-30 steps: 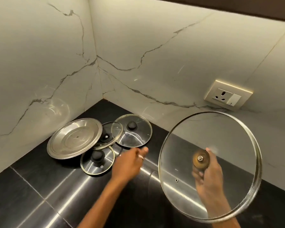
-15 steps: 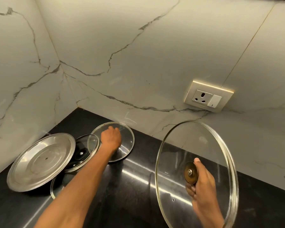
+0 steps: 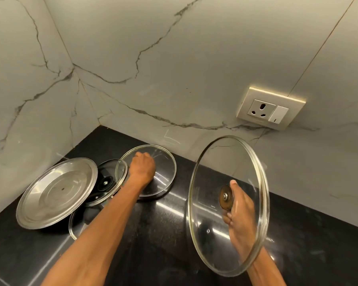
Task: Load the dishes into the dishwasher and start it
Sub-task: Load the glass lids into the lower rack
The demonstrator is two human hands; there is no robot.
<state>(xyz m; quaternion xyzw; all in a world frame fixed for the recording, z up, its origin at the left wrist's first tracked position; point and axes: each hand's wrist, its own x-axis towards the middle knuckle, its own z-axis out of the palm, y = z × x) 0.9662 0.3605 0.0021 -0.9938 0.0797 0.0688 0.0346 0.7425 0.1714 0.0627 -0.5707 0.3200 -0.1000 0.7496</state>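
Grip, left: our left grip [image 3: 142, 170] sits left of frame centre, fingers curled down over the middle of the rear glass lid [image 3: 163, 174]. It hides the knob, so we judge it clamped there rather than see it.
Grip, right: our right grip [image 3: 239, 213] is closed round the brown knob [image 3: 225, 196] of the large glass lid [image 3: 232, 162], held on edge in the air at the right of the frame.
Rear lid's place: flat on the black tabletop [image 3: 170, 234], near the marble wall [image 3: 174, 58].
Neighbours: a small glass lid [image 3: 110, 176] leans tilted just beside the left grip, its rim overlapping the rear lid's left edge in our view. To its left a steel lid [image 3: 56, 193] leans, and a low glass lid [image 3: 79, 223] lies partly under our forearm.
Step in hand: we judge it to be gathering the lids for the dishwasher, which is out of view.
How to lift: we should close firmly on the knob and raise straight up, then draw toward the right of the frame, away from the leaning lid.
Carry: we should hold the two glass lids well apart so their rims never knock.
Risk: a sideways drag could nudge the tilted lid and topple the leaning pile.
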